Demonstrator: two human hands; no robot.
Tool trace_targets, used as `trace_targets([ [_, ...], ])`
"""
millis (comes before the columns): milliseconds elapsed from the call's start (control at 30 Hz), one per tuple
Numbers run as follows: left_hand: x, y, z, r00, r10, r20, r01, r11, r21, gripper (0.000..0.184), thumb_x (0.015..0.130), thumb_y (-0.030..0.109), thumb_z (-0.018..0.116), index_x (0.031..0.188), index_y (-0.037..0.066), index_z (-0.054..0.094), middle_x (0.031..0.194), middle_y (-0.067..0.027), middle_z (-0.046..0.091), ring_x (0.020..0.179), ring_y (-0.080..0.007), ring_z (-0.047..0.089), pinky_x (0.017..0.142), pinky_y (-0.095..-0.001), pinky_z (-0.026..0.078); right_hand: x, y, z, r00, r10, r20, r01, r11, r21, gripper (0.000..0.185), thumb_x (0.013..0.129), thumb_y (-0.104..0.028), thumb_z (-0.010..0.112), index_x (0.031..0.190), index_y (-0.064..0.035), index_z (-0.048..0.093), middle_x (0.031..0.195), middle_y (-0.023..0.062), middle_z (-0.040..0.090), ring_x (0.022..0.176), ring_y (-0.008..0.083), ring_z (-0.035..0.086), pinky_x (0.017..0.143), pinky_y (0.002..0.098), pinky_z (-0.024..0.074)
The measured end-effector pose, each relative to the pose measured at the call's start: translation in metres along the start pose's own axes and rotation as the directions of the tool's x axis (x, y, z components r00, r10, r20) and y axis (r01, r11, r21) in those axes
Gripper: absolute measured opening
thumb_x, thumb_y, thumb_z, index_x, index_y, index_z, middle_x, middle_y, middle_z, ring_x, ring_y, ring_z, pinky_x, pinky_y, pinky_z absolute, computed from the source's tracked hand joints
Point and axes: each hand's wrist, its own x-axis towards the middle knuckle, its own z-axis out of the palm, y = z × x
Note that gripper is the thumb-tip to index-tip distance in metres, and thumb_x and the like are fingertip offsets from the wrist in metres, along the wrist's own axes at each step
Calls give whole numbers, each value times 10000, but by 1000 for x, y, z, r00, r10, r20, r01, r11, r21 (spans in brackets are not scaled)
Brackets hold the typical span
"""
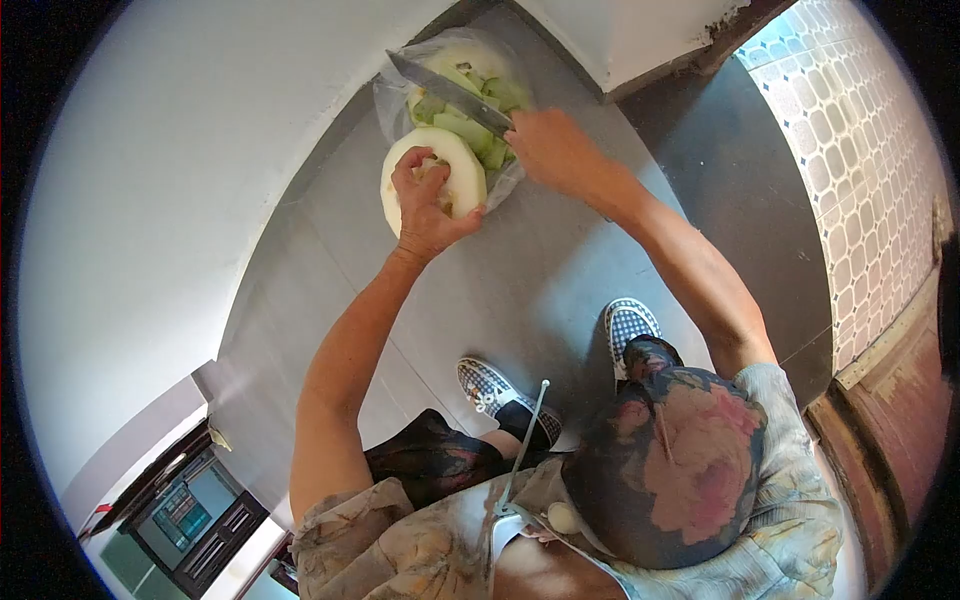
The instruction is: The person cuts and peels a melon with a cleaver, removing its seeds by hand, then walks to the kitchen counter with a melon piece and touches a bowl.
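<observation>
My left hand (432, 205) grips a pale, peeled winter melon piece (465, 165) by its hollow middle, with fingers inside the opening and the thumb along the near rim. In my right hand (550, 150) is the handle of a kitchen knife (450, 92). Its long dark blade points to the upper left, above the peelings and just beyond the melon. Green peelings (465, 128) lie in a clear plastic bag (400, 95) on the floor beneath the blade. My fingers hide part of the melon's hollow.
The grey tiled floor (350, 250) spreads around my patterned shoes (505, 390). A white wall (200, 150) rises on the left, and a wall corner (640, 40) stands behind the bag. Patterned wall tiles (850, 200) are at the right.
</observation>
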Motion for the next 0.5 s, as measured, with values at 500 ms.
trace_targets([
  [500, 0, -4, 0, 993, 115, -31, -114, 993, 14, 601, 470, 315, 773, 957, 8, 602, 1221, -218, 394, 1159, -386, 363, 975, -502, 332, -48, -26, -15, 999, -30, 26, 31, 999, -18, 210, 916, -179, 491, 920, 21, 555, 695, 251, 595, 678, 435, 594, 601, 519, 464],
])
